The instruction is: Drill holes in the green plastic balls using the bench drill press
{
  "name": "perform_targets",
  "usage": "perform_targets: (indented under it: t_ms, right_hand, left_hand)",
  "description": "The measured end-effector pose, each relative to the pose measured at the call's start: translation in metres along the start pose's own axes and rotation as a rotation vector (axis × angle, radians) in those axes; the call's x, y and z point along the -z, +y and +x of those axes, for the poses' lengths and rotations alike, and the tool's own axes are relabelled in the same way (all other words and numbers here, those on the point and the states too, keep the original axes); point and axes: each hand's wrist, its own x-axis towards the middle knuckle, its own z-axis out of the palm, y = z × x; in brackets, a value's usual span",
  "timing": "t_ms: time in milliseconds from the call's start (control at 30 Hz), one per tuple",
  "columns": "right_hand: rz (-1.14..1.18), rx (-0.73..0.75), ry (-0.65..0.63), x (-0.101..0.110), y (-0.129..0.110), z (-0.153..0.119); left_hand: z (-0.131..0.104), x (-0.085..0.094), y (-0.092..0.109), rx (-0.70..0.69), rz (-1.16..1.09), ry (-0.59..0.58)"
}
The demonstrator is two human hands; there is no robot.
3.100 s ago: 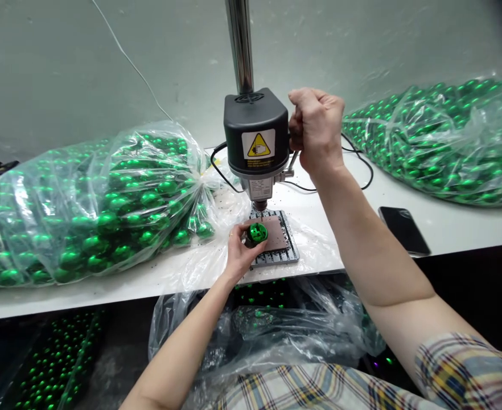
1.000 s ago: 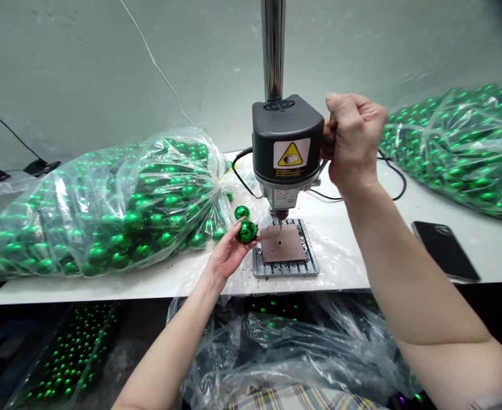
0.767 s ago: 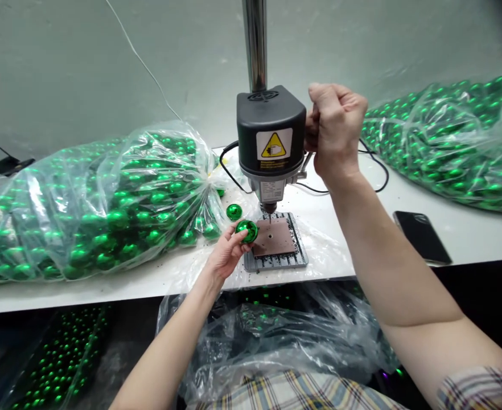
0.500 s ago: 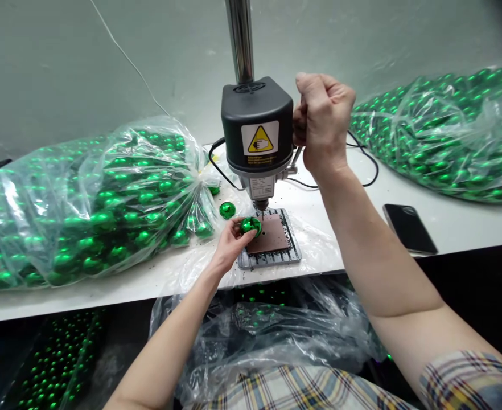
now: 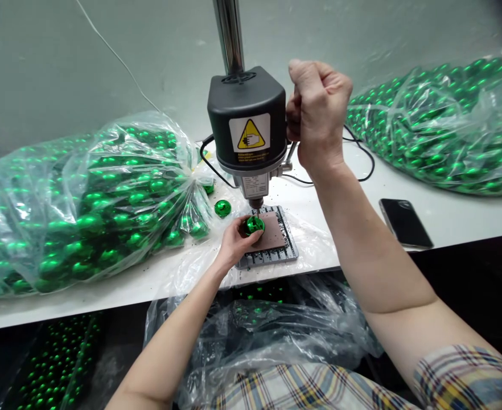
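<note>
Between thumb and fingers, my left hand grips a shiny green ball right under the bit of a black drill press. Whether the bit touches the ball I cannot tell. Below lies a brown board on the grey slotted base, strewn with dark chips. My right hand is wrapped round the press's feed lever, whose grip end the fingers hide. Another green ball rests on the table left of the base.
Clear plastic bags full of green balls lie on the left and right of the white table. A phone sits near the front edge. An open plastic bag hangs below it. A black cable runs behind the press.
My left hand has moved the green ball rightward over the board, from beside the bit to beneath it. The right hand stays on the lever. The whole view has shifted slightly.
</note>
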Motion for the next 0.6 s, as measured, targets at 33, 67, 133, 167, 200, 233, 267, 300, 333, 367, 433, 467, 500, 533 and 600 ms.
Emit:
perform_targets:
  t_ms: [33,67,133,167,200,233,267,300,333,367,433,467,500,533,600]
  right_hand:
    - [0.001,0.011,-0.001,0.000,0.001,0.000]
    - [0.000,0.018,-0.005,0.000,0.002,0.001]
    - [-0.006,0.021,-0.011,0.000,0.003,0.001]
    - [-0.006,0.025,-0.008,0.000,0.004,0.002]
    - [0.000,0.028,-0.011,0.000,0.004,0.002]
    - [0.006,0.031,-0.011,-0.001,0.005,0.003]
    - [0.009,0.033,-0.009,-0.001,0.005,0.003]
    - [0.006,0.029,-0.009,-0.001,0.004,0.003]
    - [-0.003,0.021,-0.013,-0.001,0.004,0.003]
    - [-0.017,0.013,-0.013,-0.001,0.004,0.003]
    - [-0.044,-0.001,-0.018,0.000,0.003,0.004]
    - [-0.050,-0.003,-0.017,0.000,0.003,0.004]
    - [-0.049,0.000,-0.014,0.000,0.003,0.004]
    - [-0.042,0.005,-0.012,0.000,0.003,0.004]
    - [-0.026,0.011,-0.020,0.001,0.003,0.004]
  left_hand:
    - [0.000,-0.002,0.000,-0.024,0.036,0.010]
    - [0.000,-0.003,0.000,-0.050,0.071,0.023]
    - [0.002,-0.006,0.000,-0.090,0.110,0.054]
    - [0.003,-0.007,0.000,-0.091,0.105,0.063]
    - [0.004,-0.007,0.000,-0.079,0.086,0.060]
    - [0.005,-0.007,0.000,-0.059,0.061,0.052]
    - [0.006,-0.006,0.000,-0.035,0.037,0.038]
    - [0.007,-0.005,0.000,-0.014,0.017,0.027]
    - [0.007,-0.004,0.001,0.002,0.004,0.018]
    - [0.008,-0.003,0.001,0.011,-0.003,0.013]
    - [0.009,-0.002,0.002,0.021,-0.014,0.001]
    - [0.010,-0.001,0.002,0.024,-0.022,-0.008]
    - [0.010,-0.001,0.003,0.027,-0.029,-0.016]
    - [0.011,-0.001,0.003,0.030,-0.035,-0.022]
    - [0.011,-0.002,0.003,0.028,-0.032,-0.018]
